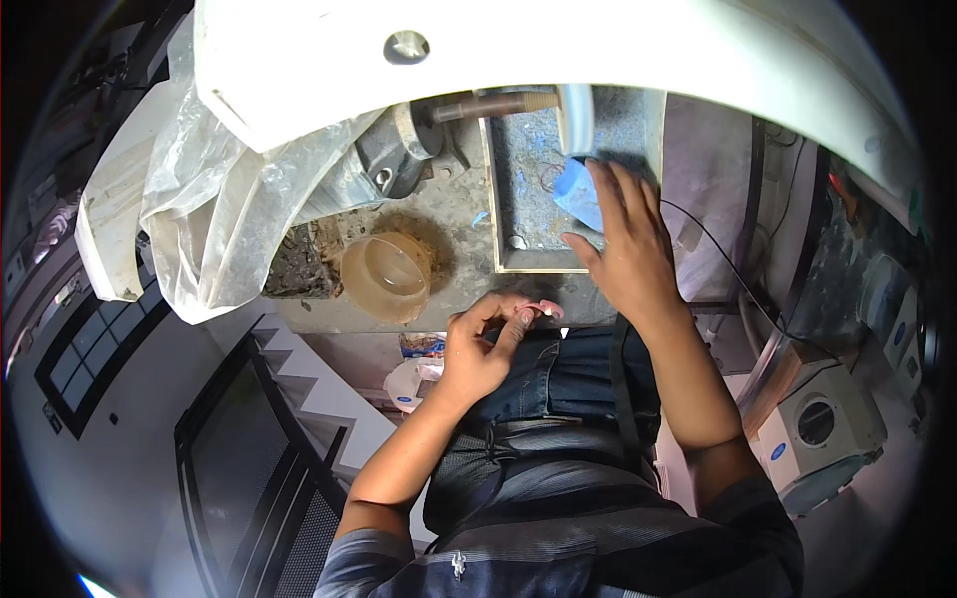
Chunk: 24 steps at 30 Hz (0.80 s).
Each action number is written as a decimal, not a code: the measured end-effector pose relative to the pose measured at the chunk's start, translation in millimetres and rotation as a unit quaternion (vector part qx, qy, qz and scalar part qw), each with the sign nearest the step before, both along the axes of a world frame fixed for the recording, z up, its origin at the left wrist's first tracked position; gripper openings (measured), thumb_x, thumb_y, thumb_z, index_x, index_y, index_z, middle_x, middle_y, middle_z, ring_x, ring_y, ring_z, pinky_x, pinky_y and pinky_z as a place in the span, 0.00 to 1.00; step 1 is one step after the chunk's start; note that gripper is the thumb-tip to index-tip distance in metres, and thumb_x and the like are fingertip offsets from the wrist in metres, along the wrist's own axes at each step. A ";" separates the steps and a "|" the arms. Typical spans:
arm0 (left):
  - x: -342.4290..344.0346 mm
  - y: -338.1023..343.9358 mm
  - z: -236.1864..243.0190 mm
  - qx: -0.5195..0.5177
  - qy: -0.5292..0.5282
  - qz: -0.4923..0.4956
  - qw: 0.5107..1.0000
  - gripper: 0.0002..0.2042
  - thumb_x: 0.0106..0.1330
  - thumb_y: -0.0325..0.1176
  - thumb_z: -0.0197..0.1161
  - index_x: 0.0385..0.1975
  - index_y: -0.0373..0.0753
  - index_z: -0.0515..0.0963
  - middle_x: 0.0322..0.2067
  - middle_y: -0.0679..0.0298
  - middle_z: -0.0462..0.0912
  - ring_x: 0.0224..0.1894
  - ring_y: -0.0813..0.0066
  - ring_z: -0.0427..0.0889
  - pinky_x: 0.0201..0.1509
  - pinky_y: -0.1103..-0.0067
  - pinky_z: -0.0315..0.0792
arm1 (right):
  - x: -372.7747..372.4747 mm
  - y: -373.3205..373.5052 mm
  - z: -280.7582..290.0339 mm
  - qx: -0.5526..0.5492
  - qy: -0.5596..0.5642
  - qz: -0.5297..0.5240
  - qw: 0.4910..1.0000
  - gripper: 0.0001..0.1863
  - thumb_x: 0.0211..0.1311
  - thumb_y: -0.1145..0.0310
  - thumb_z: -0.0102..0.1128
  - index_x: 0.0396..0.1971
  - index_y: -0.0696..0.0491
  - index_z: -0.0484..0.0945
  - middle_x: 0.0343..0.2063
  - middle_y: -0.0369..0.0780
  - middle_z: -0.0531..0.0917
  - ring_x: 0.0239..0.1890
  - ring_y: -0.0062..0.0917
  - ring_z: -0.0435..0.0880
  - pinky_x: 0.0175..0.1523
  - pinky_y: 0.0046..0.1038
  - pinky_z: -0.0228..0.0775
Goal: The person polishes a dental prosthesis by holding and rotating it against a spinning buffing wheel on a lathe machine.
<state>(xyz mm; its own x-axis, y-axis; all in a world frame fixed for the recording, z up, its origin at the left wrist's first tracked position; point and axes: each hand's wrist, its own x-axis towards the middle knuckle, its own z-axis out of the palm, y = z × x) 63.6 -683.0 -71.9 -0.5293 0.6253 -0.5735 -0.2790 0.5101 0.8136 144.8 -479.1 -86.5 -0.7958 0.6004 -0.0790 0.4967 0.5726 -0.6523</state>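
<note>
My left hand (pixel 483 354) is closed on a small pink piece (pixel 543 309) at the near edge of the bench. My right hand (pixel 623 234) is open over the right side of a shallow metal tray (pixel 493 199), its fingertips at a crumpled blue piece (pixel 573 199) and its thumb held apart. Above them a pale wheel (pixel 575 120) is mounted on a spindle (pixel 498 106) of a grey motor (pixel 369 169). A translucent tub (pixel 384 274) with liquid stands left of the tray.
A white hood (pixel 299 50) arches over the bench, with plastic sheeting (pixel 209 229) hanging at left. A black cable (pixel 738 274) runs down the right. A boxy beige machine (pixel 817 439) sits at lower right, and a stepped white structure (pixel 309 399) at lower left.
</note>
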 end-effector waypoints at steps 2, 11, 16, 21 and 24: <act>-0.3 -4.1 0.7 -0.009 -0.033 -0.059 0.998 0.03 0.66 0.21 0.59 0.37 0.30 0.77 0.32 0.62 0.83 0.32 0.82 0.80 0.39 0.84 0.73 | -2.4 0.7 -7.8 0.034 -0.079 0.000 0.996 0.32 0.46 0.73 0.69 0.55 0.57 0.70 0.49 0.47 0.75 0.55 0.44 0.71 0.60 0.38 0.63; -0.7 -15.7 6.8 -0.028 -0.028 -0.039 0.998 0.02 0.63 0.22 0.63 0.32 0.31 0.80 0.26 0.62 0.83 0.29 0.81 0.80 0.37 0.84 0.73 | -7.5 49.6 30.4 0.122 0.101 -0.143 0.977 0.29 0.40 0.71 0.75 0.47 0.58 0.76 0.38 0.48 0.83 0.39 0.42 0.84 0.44 0.33 0.77; -0.6 -15.1 4.2 -0.027 -0.026 -0.030 0.999 0.03 0.63 0.21 0.63 0.34 0.30 0.80 0.29 0.62 0.83 0.31 0.80 0.80 0.39 0.84 0.73 | -2.7 64.3 22.6 0.130 0.093 -0.152 0.975 0.29 0.38 0.68 0.77 0.45 0.57 0.78 0.37 0.46 0.84 0.39 0.38 0.85 0.43 0.32 0.77; -1.8 -15.9 2.4 -0.012 -0.038 0.012 0.999 0.06 0.64 0.20 0.61 0.39 0.29 0.78 0.31 0.61 0.83 0.30 0.80 0.79 0.39 0.84 0.73 | -5.6 44.9 23.6 0.095 0.079 -0.138 0.983 0.27 0.39 0.69 0.76 0.44 0.57 0.78 0.35 0.47 0.83 0.37 0.39 0.84 0.43 0.33 0.77; -5.4 -9.0 6.5 -0.009 -0.048 0.037 0.998 0.08 0.64 0.20 0.60 0.43 0.29 0.77 0.31 0.62 0.83 0.29 0.81 0.78 0.38 0.85 0.73 | -3.6 22.2 12.8 0.036 0.084 -0.072 0.993 0.28 0.41 0.71 0.74 0.47 0.58 0.76 0.36 0.47 0.82 0.36 0.42 0.83 0.42 0.35 0.77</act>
<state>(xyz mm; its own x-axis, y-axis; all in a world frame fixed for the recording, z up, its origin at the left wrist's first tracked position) 58.2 -692.1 -65.4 -0.5158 0.5751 -0.6350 -0.3926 0.5001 0.7719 141.2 -457.0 -73.7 -0.6997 0.7082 0.0940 0.4651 0.5515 -0.6925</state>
